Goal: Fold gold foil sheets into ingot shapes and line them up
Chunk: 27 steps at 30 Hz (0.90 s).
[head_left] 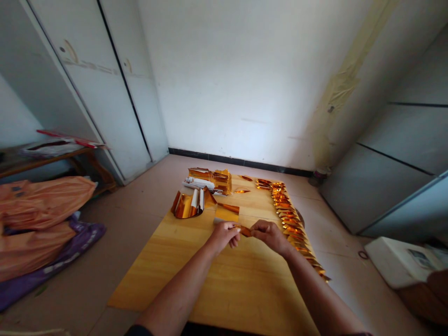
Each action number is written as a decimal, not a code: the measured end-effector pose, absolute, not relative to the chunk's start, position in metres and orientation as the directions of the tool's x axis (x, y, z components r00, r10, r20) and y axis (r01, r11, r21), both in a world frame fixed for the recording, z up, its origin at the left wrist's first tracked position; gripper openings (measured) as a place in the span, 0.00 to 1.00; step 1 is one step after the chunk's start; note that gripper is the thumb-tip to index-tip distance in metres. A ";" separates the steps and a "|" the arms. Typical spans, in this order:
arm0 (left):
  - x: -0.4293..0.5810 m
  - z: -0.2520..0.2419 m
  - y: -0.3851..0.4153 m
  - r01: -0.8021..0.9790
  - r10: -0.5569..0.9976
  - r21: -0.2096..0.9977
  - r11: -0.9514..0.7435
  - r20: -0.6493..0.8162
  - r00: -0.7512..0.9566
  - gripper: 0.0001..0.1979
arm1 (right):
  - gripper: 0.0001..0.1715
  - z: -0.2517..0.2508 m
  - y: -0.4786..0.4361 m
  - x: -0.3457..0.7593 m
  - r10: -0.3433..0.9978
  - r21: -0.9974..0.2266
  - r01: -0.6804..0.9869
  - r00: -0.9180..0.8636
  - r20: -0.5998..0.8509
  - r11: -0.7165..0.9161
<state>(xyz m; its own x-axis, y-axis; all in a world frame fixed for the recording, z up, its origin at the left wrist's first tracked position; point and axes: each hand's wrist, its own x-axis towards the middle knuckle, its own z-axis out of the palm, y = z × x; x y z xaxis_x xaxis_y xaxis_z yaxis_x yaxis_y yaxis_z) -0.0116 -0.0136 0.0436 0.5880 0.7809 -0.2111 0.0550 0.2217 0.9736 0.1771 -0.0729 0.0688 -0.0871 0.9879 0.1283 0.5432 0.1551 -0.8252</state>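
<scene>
Between my two hands, just above the wooden table (241, 280), is a small folded piece of gold foil paper (244, 230). My left hand (226, 234) pinches its left end and my right hand (269, 234) grips the right end. Just beyond them lies a flat gold foil sheet (228, 212). Curled gold sheets (187, 205) rest farther left, with white undersides showing. Behind these is a stack of gold paper (221, 181) beside a white roll of paper (199, 183). Many folded gold pieces (292, 221) form a row down the table's right edge.
Two loose folded gold pieces (242, 192) lie near the far edge. Orange bags (42, 200) and a purple bag (84, 238) are on the left, near a wooden bench (89, 163). A white box (399, 261) stands at the right. Cabinets (87, 84) line the left wall.
</scene>
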 end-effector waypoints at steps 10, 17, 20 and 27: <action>0.003 0.031 -0.031 -0.249 0.865 0.903 0.349 -0.209 0.456 0.15 | 0.05 0.067 -0.074 0.171 0.984 -0.778 0.603 -0.121 0.133 0.179; 0.007 0.026 -0.033 -0.219 0.896 0.925 0.310 -0.207 0.394 0.18 | 0.08 0.067 -0.074 0.173 0.983 -0.830 0.531 -0.152 0.106 0.172; 0.008 0.026 -0.034 -0.219 0.900 0.927 0.306 -0.206 0.384 0.18 | 0.09 0.069 -0.075 0.172 0.983 -0.820 0.546 -0.154 0.101 0.170; 0.007 0.025 -0.036 -0.207 0.893 0.918 0.337 -0.242 0.380 0.17 | 0.11 0.059 -0.075 0.167 0.987 -0.776 0.609 -0.083 0.140 0.162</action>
